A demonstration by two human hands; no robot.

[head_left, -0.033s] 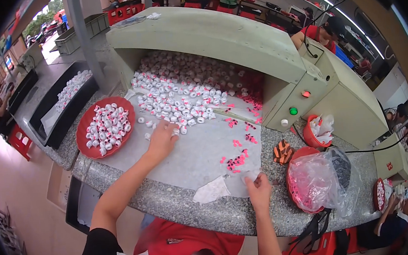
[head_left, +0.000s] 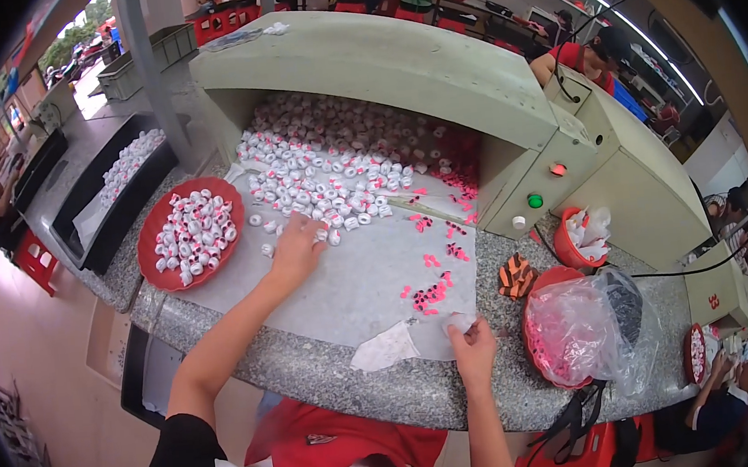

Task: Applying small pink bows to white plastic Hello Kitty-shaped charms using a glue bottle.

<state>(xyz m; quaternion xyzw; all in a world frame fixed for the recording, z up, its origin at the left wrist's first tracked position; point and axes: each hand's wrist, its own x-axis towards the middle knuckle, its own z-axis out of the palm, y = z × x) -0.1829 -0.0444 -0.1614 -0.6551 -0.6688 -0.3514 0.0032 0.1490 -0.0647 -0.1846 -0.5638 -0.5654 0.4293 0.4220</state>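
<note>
My left hand (head_left: pixel 297 252) lies at the near edge of a heap of small white pieces with pink marks (head_left: pixel 324 184), its fingers apart and bent down among the nearest ones. Nothing shows lifted in it. My right hand (head_left: pixel 473 343) pinches a pale, crumpled bit at the near right corner of the thin white sheet (head_left: pixel 343 290). Just beyond that hand, small pink and dark pieces (head_left: pixel 430 296) are scattered on the sheet. A torn white scrap (head_left: pixel 385 348) lies to its left. The heap runs back into the opening of a pale green machine (head_left: pixel 377 80).
A red bowl of white pieces (head_left: pixel 146 251) stands left, beside a black tray (head_left: pixel 77 239). On the right are an orange-and-black object (head_left: pixel 516 276), a small red bucket (head_left: pixel 564 247) and a red bowl (head_left: pixel 538 366) under clear plastic. Other people work around.
</note>
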